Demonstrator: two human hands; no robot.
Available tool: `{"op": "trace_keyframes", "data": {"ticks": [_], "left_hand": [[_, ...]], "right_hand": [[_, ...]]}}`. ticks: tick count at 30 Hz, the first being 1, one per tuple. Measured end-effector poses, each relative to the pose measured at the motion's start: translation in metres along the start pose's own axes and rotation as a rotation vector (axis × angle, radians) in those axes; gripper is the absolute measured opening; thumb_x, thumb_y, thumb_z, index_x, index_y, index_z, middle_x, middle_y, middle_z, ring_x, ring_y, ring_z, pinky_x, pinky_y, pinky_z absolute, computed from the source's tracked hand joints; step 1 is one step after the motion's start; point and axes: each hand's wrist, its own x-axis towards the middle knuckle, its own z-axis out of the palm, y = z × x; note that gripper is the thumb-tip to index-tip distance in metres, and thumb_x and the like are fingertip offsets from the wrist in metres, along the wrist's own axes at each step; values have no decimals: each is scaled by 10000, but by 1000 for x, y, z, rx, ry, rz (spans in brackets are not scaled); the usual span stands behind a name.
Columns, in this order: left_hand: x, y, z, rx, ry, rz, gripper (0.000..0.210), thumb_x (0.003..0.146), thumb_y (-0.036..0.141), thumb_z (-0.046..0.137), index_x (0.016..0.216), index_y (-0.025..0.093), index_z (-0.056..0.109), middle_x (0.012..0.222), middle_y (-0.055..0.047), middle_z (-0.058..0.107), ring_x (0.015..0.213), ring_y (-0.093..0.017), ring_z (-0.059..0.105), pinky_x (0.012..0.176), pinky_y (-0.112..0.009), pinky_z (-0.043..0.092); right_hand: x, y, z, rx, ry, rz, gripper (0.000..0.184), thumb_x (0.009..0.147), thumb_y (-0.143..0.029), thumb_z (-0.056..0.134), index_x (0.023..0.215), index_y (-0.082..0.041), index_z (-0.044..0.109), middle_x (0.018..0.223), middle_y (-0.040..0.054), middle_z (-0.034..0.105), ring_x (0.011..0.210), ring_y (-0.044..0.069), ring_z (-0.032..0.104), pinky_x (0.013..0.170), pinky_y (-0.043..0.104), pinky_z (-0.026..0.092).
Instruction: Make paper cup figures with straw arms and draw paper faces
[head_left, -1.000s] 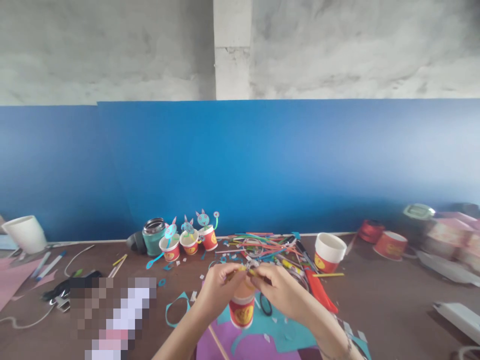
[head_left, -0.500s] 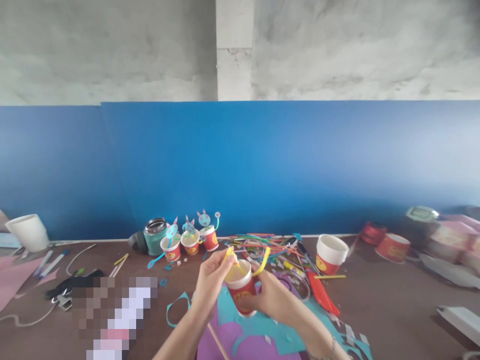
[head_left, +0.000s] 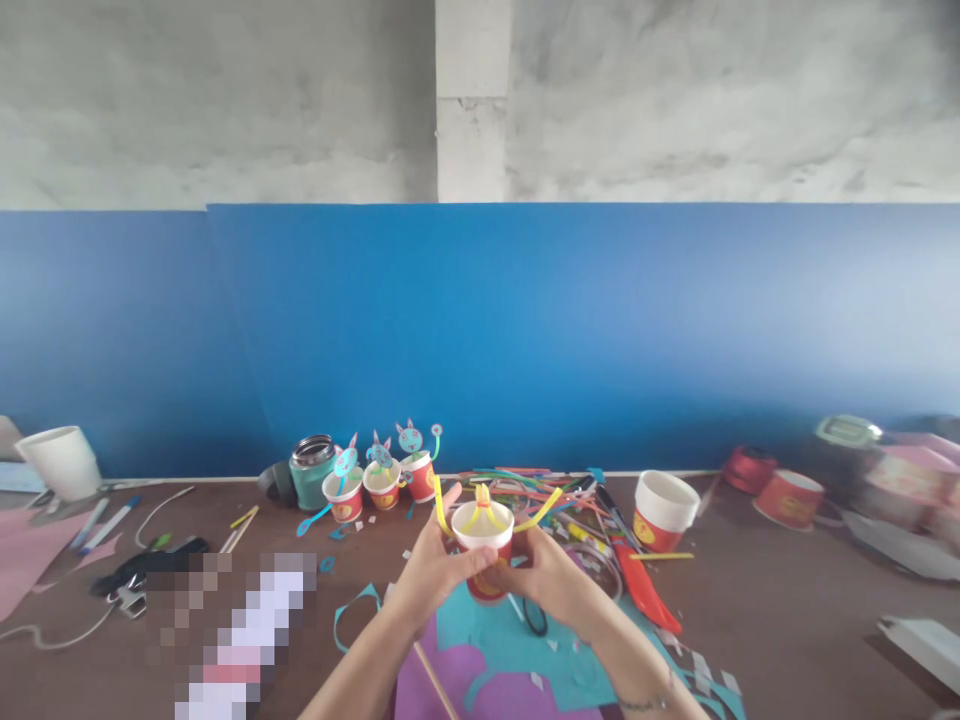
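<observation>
Here the red paper cup (head_left: 482, 560) sits upright between both hands, held just above the counter (head_left: 765, 620) and directly ahead of the person. The left hand (head_left: 429, 570) wraps the cup's left wall with fingers curled closed on it; the right hand (head_left: 547, 578) closes on the right wall in the same way. Neither hand is nearer: the cup is centred between them. The cup's long axis runs vertical, open rim upward. Yellow strips (head_left: 487, 510) rise from the rim and splay left and right above the fingers.

Below the cup lie a teal paper sheet (head_left: 570, 665) and a purple sheet (head_left: 450, 685), with black scissors (head_left: 534, 616) touching the teal one. A pile of coloured straws (head_left: 525, 485) lies just beyond the cup, and a second red cup (head_left: 658, 510) stands to the right, apart from the hands. Three finished cups with cut-out faces (head_left: 382, 478) stand near the blue backboard (head_left: 525, 330). Bare counter shows to the right.
</observation>
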Motion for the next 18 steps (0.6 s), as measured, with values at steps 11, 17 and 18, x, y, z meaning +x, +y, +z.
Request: {"op": "trace_keyframes", "data": {"ticks": [11, 17, 18], "left_hand": [[23, -25, -36, 105, 290, 15, 891, 468, 295, 845, 1252, 136, 453, 1133, -150, 638, 1037, -294, 611, 897, -401, 477], [22, -38, -58, 200, 382, 115, 642, 522, 307, 792, 1083, 139, 530, 964, -91, 672, 900, -260, 651, 816, -378, 501], [21, -41, -61, 239, 402, 142, 633, 520, 302, 790, 1075, 143, 530, 969, -88, 668, 908, -259, 646, 823, -379, 496]], "right_hand": [[-3, 8, -16, -778, 1, 235, 316, 765, -217, 503, 1043, -154, 642, 1003, 127, 701, 984, 265, 627, 816, 325, 435], [-9, 11, -11, -881, -87, 212, 288, 755, -202, 489, 962, -202, 690, 947, 99, 721, 921, 248, 659, 741, 291, 433], [-10, 10, -10, -921, -106, 220, 274, 740, -186, 499, 925, -207, 700, 933, 96, 725, 913, 249, 662, 731, 289, 433]]}}
